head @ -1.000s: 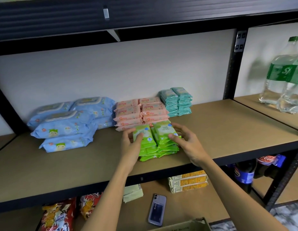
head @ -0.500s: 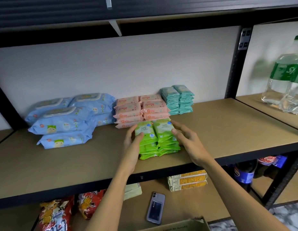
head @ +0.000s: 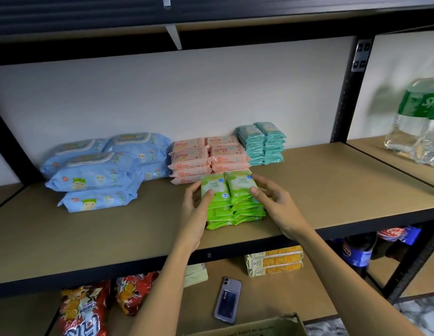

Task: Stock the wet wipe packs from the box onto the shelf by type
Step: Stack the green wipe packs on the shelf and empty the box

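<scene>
Both hands sit on the green wipe packs (head: 231, 198), one per side: left hand (head: 195, 214) cups the left column with its thumb on the top pack's face, right hand (head: 275, 204) has thumb and fingers curled round the right column's top corner. Green packs stand in two side-by-side columns near the front of the shelf (head: 332, 190), just in front of the pink packs (head: 206, 158); exact layer count is hard to read, roughly four or five each, lower left ones partly behind the left hand. Blue packs (head: 102, 170): five or six visible, the back ones overlapped. Pink: two columns, front bottom rows blocked by the green stack. Teal packs (head: 262, 143): two columns, small and blurred, count unclear. Box (head: 254, 327) is cut off at the bottom edge, only its rim shows. Bottled water (head: 420, 122) is cropped at right. Lower shelf: phone (head: 227, 299), two red snack bags (head: 89, 309), three yellow packs (head: 274, 261), dark soda bottles (head: 356, 251) half hidden.
</scene>
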Tool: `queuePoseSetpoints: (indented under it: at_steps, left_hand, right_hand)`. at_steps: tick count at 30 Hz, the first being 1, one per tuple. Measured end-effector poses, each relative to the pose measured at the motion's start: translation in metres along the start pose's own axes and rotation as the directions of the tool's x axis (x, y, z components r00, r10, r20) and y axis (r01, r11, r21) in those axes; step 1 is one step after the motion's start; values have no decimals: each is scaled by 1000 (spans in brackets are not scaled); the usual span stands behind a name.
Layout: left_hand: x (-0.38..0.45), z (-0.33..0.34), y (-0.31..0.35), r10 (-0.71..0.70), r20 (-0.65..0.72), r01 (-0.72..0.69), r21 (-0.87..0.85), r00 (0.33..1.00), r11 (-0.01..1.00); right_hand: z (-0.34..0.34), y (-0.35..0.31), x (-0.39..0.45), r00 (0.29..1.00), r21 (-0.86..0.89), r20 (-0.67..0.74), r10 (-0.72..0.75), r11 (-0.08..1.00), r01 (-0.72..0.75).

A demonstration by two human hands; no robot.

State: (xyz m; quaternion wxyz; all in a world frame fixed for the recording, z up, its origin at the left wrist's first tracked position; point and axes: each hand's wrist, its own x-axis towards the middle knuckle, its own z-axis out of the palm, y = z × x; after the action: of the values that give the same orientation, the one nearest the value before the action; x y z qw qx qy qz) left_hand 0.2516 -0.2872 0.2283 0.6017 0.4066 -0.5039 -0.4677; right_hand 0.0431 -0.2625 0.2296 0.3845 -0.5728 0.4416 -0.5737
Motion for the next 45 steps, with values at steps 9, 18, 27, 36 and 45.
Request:
queuePoseSetpoints:
  at_steps: [9,18,27,36,45]
  left_hand:
    - [-14,-1,12,74,81,-81,89,994,993]
    - [-46,-12,5,240,55,-243,381,969,892]
    - [-137,-19,-15,384,36,-366,395,923,843]
    - [-193,-29,-90,86,172,-146,373,981,917]
    - [-219,-31,-180,-233,208,130,414,950,901]
  right_hand:
    - [1,-7,-12,999,-66,-32,-6,998,4]
    - [11,-22,-64,987,-157,-114,-116,983,98]
    - [17,6,-143,956,-392,-191,-222,910,133]
    - [17,79,-210,981,-332,-196,2,941,-68]
    - [9,152,-251,932,-291,-202,300,890,-350]
